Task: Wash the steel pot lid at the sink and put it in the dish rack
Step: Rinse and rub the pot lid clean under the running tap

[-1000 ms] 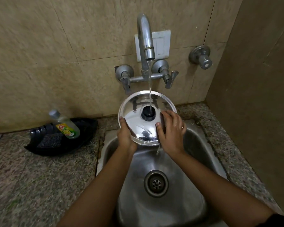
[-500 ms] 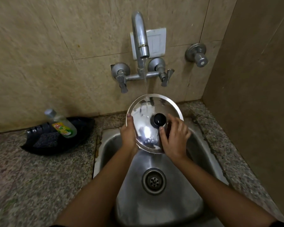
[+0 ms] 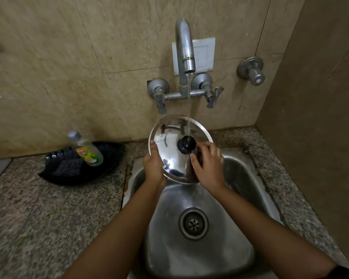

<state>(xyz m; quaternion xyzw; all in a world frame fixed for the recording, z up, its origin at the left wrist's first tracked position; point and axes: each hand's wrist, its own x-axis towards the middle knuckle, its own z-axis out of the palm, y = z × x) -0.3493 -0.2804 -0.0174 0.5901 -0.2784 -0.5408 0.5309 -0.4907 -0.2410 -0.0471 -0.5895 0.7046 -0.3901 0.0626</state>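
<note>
- The steel pot lid (image 3: 169, 156) is held over the back of the sink (image 3: 240, 178), tilted up toward the person, knob side facing the camera. A second ago its hollow underside faced up under the stream; it has since been flipped, so the rinse has moved on to the top face.
- The thin stream from the tap (image 3: 184, 55) now lands on the black knob (image 3: 186, 145), where half a second ago it fell higher on the lid, toward 12 o'clock.
- The left hand (image 3: 154, 168) is curled round the rim at about 8 o'clock, thumb on the top face.
- The right hand (image 3: 209, 168) lies half open at 4 o'clock, fingertips (image 3: 192, 157) against the steel just beside the knob; I judge it is rubbing more than gripping.
- Judged from this, washing is near its end; the racking step is not yet begun.
- No dish rack shows anywhere. At 9 o'clock on the counter (image 3: 49, 218) a black tray (image 3: 109, 158) holds a dish-soap bottle (image 3: 88, 153).
- The lid's underside and the left fingers behind it are hidden. Whether soap remains on the steel is unclear amid reflections.
</note>
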